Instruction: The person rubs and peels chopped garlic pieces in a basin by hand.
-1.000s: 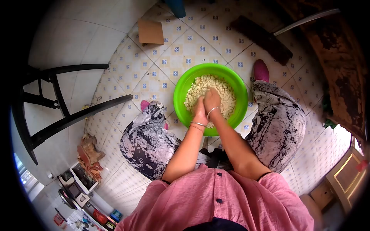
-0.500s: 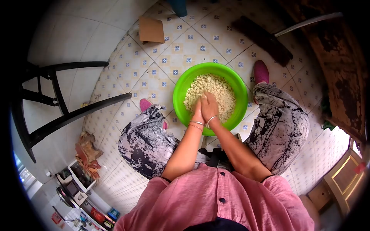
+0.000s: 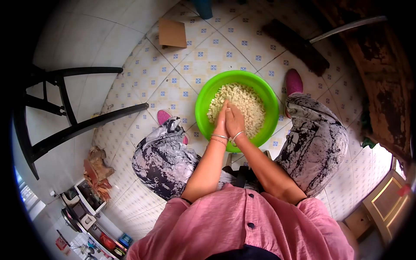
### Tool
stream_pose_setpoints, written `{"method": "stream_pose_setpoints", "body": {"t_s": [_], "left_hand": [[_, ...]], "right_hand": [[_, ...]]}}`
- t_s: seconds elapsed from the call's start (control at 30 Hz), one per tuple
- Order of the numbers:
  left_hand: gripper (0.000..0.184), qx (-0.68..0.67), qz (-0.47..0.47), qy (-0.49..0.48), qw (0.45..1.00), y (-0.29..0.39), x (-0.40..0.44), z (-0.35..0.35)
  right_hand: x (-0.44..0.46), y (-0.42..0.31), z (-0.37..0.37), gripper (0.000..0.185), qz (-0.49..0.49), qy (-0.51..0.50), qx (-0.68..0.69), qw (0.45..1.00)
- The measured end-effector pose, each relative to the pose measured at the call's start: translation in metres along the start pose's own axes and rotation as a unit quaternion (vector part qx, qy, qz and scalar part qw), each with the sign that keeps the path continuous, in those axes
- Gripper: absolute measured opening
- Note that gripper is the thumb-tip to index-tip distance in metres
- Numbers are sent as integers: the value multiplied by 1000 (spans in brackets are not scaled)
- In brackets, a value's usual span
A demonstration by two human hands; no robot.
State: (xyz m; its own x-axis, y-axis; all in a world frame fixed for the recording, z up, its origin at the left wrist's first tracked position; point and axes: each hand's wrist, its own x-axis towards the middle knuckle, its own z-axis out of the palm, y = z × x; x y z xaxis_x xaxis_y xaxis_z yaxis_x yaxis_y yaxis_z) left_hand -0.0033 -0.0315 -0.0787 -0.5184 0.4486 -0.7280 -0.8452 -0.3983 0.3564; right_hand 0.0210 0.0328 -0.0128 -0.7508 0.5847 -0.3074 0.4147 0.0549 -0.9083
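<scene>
Has left hand (image 3: pixel 220 121) and right hand (image 3: pixel 235 122) set together, palms facing, over the pale chunky pieces (image 3: pixel 250 106) in green basin (image 3: pixel 273 106). Shows fingers of both hands mostly straight, side by side, pointing away from body. Can't tell about any piece caught between palms; can't tell about fingertip contact with the heap either. Find pieces spread loosely across basin bottom, below and around both hands, with bare green wall above them. Find basin on patterned tile floor (image 3: pixel 173 96), between left pink shoe (image 3: pixel 163 116) and right pink shoe (image 3: pixel 294 81), just ahead of body. Has both forearms converging over near rim. Wears silver-coloured bangle (image 3: pixel 218 136) on left wrist, similar one on right. Wears pink buttoned shirt (image 3: pixel 208 221) and black-and-pale patterned trousers (image 3: pixel 312 147), with one knee out on either side of basin. Note black frame (image 3: pixel 91 125) at left, well apart from basin. Note cardboard piece (image 3: pixel 172 32) at upper left, near blue object (image 3: pixel 203 8) at top edge, too cut off to identify. Note dark broom head (image 3: pixel 297 47) at upper right, beyond right shoe. See worn brown panel (image 3: pixel 383 86) along right side, cluttered shelf (image 3: pixel 89 223) at lower left, too small to itemise.
</scene>
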Motion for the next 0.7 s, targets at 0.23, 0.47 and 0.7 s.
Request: {"method": "stream_pose_setpoints", "body": {"t_s": [0.23,0.47,0.7], "left_hand": [[45,-5,-82,98,992,12,-47,63],[44,-25,-49,-70,996,16,-13,3],[43,-21,-24,70,997,8,-38,61]], "right_hand": [[21,1,-7,39,89,-22,-45,995],[-8,-8,2,38,14,-59,-17,998],[44,15,-4,41,158,-24,-46,986]]}}
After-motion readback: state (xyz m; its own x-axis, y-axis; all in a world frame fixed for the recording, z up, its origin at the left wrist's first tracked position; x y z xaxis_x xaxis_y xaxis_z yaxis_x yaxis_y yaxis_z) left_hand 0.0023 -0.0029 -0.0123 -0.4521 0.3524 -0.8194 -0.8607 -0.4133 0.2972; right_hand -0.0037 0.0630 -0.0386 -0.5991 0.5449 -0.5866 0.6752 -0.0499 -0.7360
